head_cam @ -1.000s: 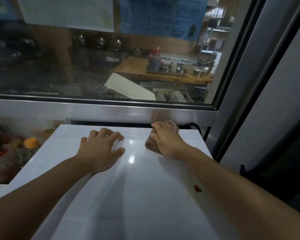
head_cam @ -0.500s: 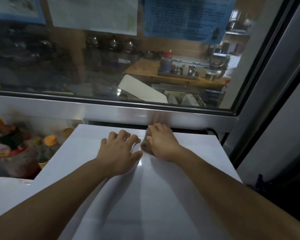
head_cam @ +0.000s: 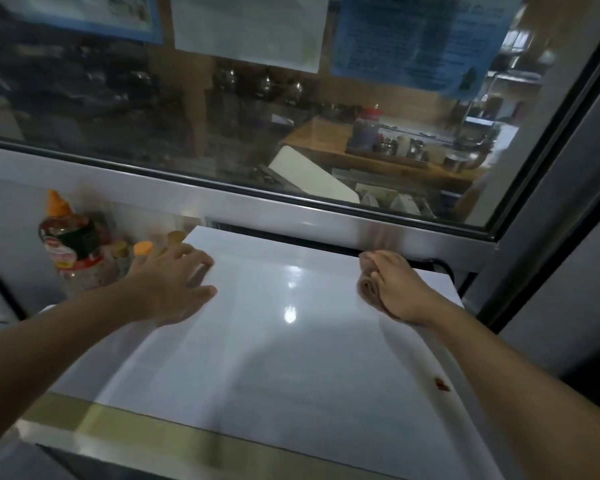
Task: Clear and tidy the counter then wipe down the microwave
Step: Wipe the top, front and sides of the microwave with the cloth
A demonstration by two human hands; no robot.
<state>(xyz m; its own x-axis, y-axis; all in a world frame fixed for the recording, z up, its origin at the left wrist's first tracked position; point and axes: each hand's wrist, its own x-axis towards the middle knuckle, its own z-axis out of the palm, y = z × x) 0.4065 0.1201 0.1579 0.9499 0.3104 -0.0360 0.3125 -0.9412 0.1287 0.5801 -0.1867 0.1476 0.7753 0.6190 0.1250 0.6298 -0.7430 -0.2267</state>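
Our hands sit well apart on the white top of the microwave (head_cam: 274, 358): our left hand (head_cam: 174, 285) lies flat near its far left corner with the fingers spread and relaxed, holding nothing, and our right hand (head_cam: 399, 289) is near the far right edge, its fingers curled over a folded brownish cloth (head_cam: 368, 289) that it presses against the surface. Beyond both hands runs a wide window (head_cam: 291, 116) in a metal frame (head_cam: 257, 206), with the frame's lower rail just past our fingertips. Taped to the glass above our left hand is a white paper sheet (head_cam: 246, 26), and above our right hand a blue notice (head_cam: 420, 36); the print on both is too blurred to read. Left of our left hand, beside the microwave, stands a cluster of bottles: the tallest is a sauce bottle (head_cam: 68, 237) with an orange nozzle cap, and between it and our left fingers are smaller bottles with orange and tan caps (head_cam: 142, 249), which we cannot make out clearly. Two bright glints of light (head_cam: 289, 311) lie on the glossy top between our hands. Nearer us than our right hand, close to our right forearm, a small reddish smear (head_cam: 441, 384) marks the white surface.
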